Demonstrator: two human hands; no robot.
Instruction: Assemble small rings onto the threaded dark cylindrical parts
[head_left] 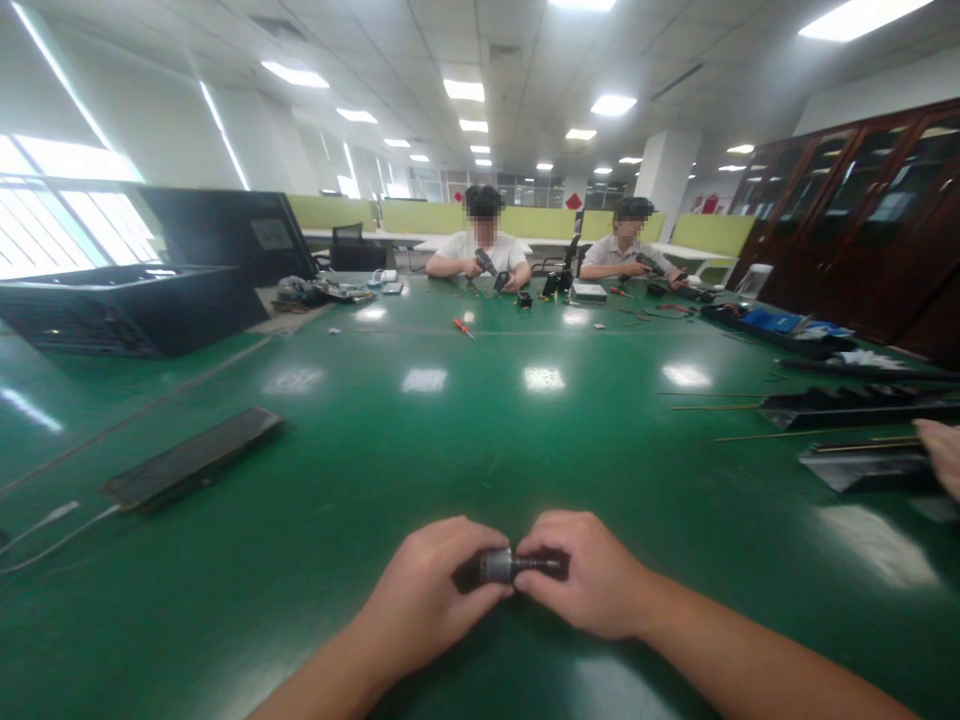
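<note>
Green and glossy, the surface (420, 440) lay under both hands. The left hand (427, 600) and right hand (592, 585) each pinched an end of a small dark cylindrical part (510, 566), fingers closed; a slip could send it rolling away.

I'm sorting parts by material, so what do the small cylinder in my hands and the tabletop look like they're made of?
Small cylinder: probably metal, with a dull grey sheen on its barrel and a darker end. Tabletop: smooth glossy green surface, perhaps laminate or a mat, mirroring the ceiling lights.
</note>
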